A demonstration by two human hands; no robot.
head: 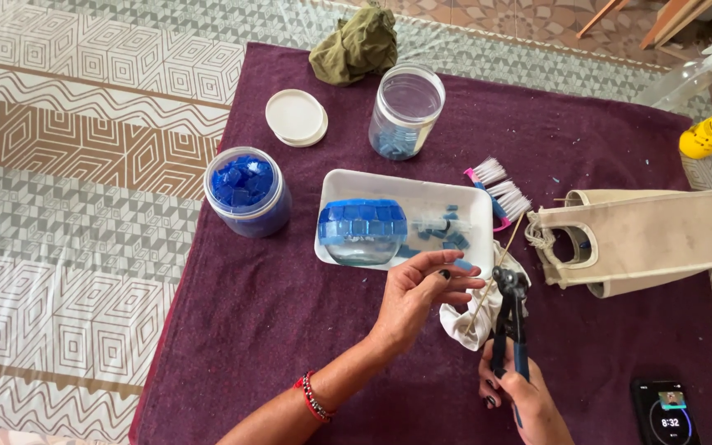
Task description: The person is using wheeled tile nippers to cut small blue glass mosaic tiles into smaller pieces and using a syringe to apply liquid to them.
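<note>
Tile (463, 265): left hand (418, 295) is pinching it at nippers' 10 o'clock.
Nippers (510, 317): right hand (521, 394) is gripping handles; squeezing gently looks wisest.

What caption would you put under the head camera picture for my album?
Left hand pinches a small blue tile while right hand holds blue-handled nippers beside a white tray on a purple cloth.

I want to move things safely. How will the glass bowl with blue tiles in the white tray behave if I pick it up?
The bowl looks like clear glass, so it is probably fragile and rather heavy for its size. Its rounded lower part may be slippery and could let it rock in the tray. The tile band at the top likely gives rougher grip.
</note>
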